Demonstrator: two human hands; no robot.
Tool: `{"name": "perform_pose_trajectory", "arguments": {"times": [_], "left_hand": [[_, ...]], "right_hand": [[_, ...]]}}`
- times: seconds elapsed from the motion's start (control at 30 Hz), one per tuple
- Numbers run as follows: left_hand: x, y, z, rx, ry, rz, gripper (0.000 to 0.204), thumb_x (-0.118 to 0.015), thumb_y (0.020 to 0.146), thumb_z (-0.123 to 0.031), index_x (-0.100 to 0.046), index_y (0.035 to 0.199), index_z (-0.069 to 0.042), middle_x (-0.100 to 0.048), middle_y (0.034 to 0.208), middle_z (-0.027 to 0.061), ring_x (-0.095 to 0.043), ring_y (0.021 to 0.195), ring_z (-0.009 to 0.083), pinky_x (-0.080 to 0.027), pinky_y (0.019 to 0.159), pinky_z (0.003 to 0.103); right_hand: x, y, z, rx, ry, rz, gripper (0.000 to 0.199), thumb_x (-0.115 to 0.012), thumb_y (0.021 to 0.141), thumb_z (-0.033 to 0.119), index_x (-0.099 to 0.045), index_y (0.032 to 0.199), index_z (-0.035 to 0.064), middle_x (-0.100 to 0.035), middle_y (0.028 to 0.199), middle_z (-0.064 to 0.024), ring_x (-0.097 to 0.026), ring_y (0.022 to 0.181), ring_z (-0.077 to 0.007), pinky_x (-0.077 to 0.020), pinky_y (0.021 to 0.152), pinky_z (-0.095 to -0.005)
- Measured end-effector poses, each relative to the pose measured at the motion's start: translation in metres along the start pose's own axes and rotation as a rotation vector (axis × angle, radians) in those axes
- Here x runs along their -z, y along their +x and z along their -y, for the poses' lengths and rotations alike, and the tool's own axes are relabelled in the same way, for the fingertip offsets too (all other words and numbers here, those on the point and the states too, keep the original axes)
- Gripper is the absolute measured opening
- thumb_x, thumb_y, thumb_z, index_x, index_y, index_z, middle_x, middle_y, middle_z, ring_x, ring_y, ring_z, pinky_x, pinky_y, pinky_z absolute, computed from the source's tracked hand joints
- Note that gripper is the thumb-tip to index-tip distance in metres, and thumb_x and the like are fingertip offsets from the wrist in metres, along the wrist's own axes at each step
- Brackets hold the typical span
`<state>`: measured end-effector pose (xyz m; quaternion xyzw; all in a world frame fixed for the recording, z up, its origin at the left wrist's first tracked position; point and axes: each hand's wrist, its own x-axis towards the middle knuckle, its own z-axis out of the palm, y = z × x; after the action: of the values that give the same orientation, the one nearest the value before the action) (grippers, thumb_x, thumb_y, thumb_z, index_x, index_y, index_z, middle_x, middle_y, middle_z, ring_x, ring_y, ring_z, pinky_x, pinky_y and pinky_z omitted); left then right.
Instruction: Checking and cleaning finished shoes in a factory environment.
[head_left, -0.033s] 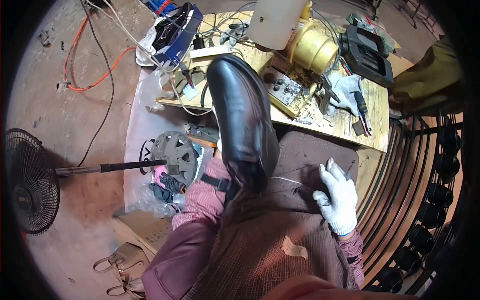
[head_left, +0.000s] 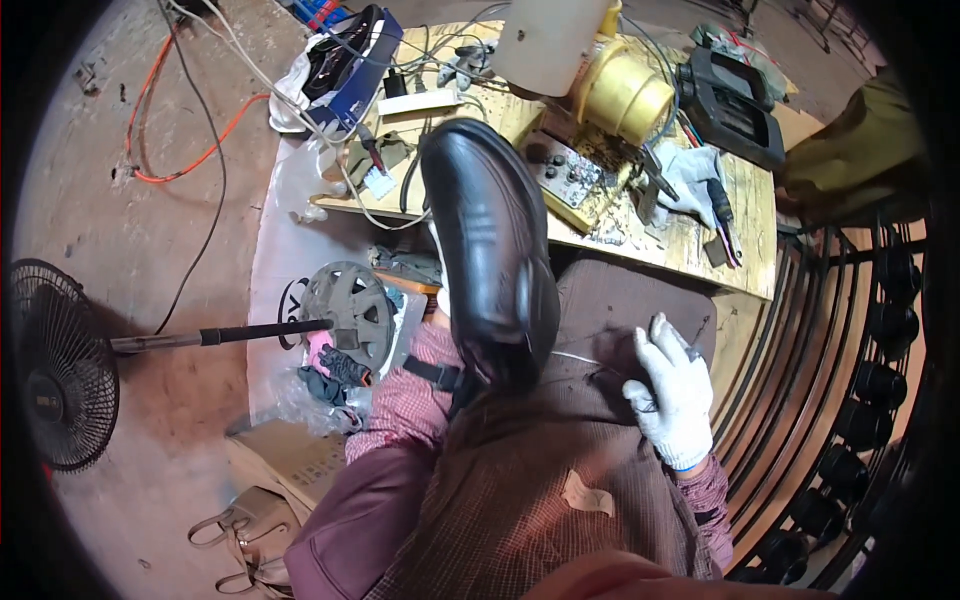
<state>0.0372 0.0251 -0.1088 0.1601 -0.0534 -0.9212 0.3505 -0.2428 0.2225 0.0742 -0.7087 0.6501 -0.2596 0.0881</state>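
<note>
A black leather shoe (head_left: 488,250) is held up over my lap, its toe pointing away from me. My left hand (head_left: 443,298) is behind and under it; only a sliver of white glove shows at the shoe's left edge, and the fingers are hidden. My right hand (head_left: 675,400), in a white knitted glove, rests palm down above the brown checked apron (head_left: 540,500). Its thumb stands apart from the outstretched fingers. Between the shoe's heel and this hand runs a thin pale thread (head_left: 575,358); whether the hand touches it I cannot tell.
Ahead stands a wooden workbench (head_left: 735,265) with a yellow cylindrical machine part (head_left: 625,95), a control box (head_left: 570,175), cables and a cloth (head_left: 690,180). A fan (head_left: 62,365) is at left, a cardboard box (head_left: 280,455) lower left. Racks of dark shoes (head_left: 865,430) line the right.
The shoe has dropped slightly and shifted a little to the right, with its toe nearer me. My right hand has barely moved.
</note>
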Motion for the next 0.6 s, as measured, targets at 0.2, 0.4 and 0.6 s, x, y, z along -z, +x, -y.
{"name": "perform_pose_trajectory", "arguments": {"times": [0.2, 0.4, 0.6], "left_hand": [[-0.084, -0.008, 0.046, 0.313, -0.237, 0.140, 0.100, -0.036, 0.089, -0.088, -0.047, 0.149, -0.008, -0.061, 0.137, 0.0175, -0.064, 0.117, 0.0340, -0.053, 0.104, 0.050], [-0.204, 0.033, 0.149, 0.048, 0.704, 0.196, 0.093, -0.035, 0.095, -0.082, -0.039, 0.155, -0.012, -0.050, 0.151, 0.0132, -0.054, 0.132, 0.0329, -0.046, 0.113, 0.048], [-0.275, 0.004, 0.190, 0.315, 1.106, 0.852, 0.096, -0.039, 0.099, -0.073, -0.028, 0.160, 0.000, -0.045, 0.155, 0.0199, -0.046, 0.140, 0.0314, -0.038, 0.117, 0.045]], "right_hand": [[0.017, -0.022, 0.024, 0.328, -0.155, -0.025, 0.046, -0.065, 0.079, 0.014, -0.068, 0.125, 0.0100, -0.064, 0.118, -0.0142, -0.067, 0.095, -0.0306, -0.0562, 0.077, -0.0390], [0.059, -0.076, 0.033, 0.147, -0.150, -0.077, 0.026, -0.064, 0.089, 0.030, -0.069, 0.104, 0.0088, -0.060, 0.080, -0.0127, -0.061, 0.068, -0.0330, -0.0487, 0.059, -0.0444], [0.230, -0.151, 0.143, 0.021, -0.403, -0.494, 0.032, -0.079, 0.080, 0.032, -0.071, 0.095, 0.0054, -0.068, 0.087, -0.0087, -0.064, 0.074, -0.0267, -0.0477, 0.061, -0.0355]]}}
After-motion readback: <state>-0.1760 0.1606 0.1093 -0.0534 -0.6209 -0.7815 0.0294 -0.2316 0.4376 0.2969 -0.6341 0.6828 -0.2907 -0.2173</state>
